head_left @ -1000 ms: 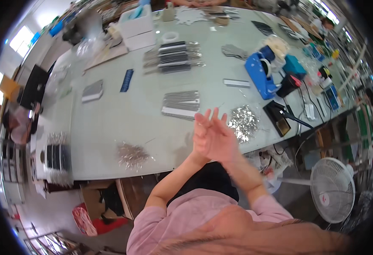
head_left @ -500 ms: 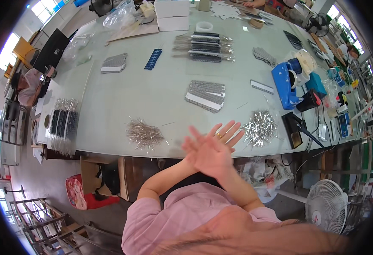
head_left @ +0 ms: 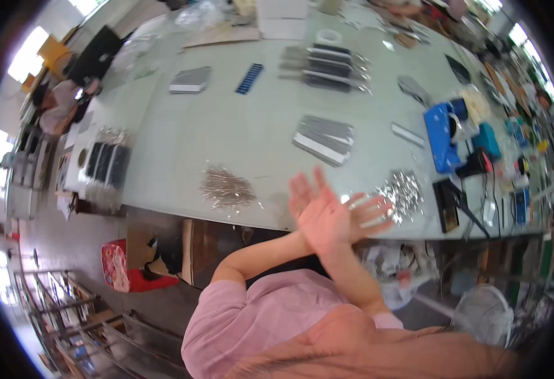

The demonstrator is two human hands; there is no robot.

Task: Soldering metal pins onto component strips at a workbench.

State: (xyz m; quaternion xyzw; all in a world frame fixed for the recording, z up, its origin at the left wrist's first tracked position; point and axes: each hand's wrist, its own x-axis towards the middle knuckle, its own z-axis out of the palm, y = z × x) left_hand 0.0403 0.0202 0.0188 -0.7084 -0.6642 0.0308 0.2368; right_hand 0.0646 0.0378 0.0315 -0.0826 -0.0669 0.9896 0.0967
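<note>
Hands crossed at the wrists, the left hand (head_left: pixel 360 211) and right hand (head_left: pixel 311 211) hover spread open and empty over the counter (head_left: pixel 239 145) edge, between the thin-wire heap (head_left: pixel 226 188) and shiny clip pile (head_left: pixel 402 191); picking up seems next.

Bright window daylight from the left; motion-blurred fingers (head_left: pixel 378 211), warped edges.

White box (head_left: pixel 282 18) at table's far edge; possibly cardboard.

hands: left hand (head_left: pixel 359 215) and right hand (head_left: pixel 311 211) crossed, palms open, empty
place: over table (head_left: pixel 239 139) edge, between two shiny metal-piece heaps
</note>
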